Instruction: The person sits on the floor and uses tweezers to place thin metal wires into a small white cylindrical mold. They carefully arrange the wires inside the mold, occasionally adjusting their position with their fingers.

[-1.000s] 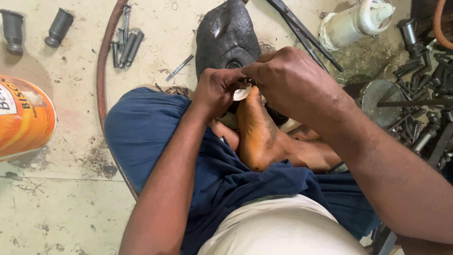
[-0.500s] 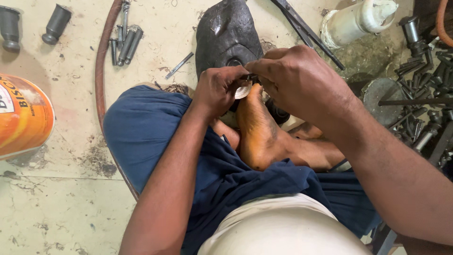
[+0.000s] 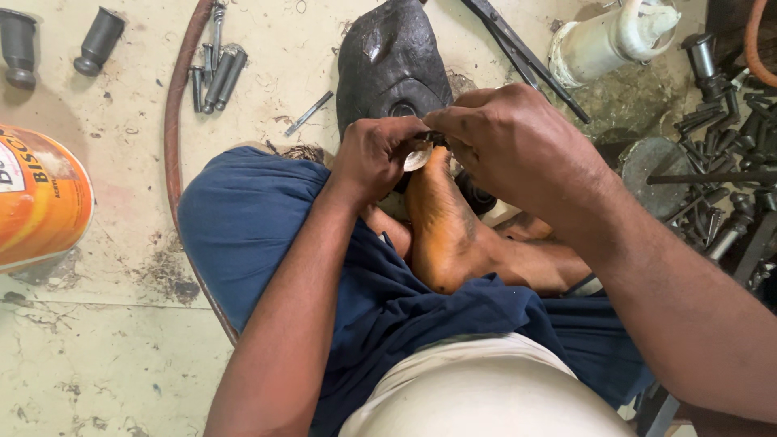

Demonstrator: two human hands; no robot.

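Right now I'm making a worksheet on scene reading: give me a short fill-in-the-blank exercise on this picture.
1. Both hands, the left hand and right hand, pinch a small pale disc above the person's bare ____.
2. The black casing lies on the floor just ____ the hands.
3. The orange can lies at the ____ edge of the view.
4. The sockets lie beside a curved ____.

Missing words: foot; beyond; left; hose

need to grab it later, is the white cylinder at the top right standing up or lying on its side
Lying on its side: the white cylinder rests lengthwise on the floor, its capped end pointing right.
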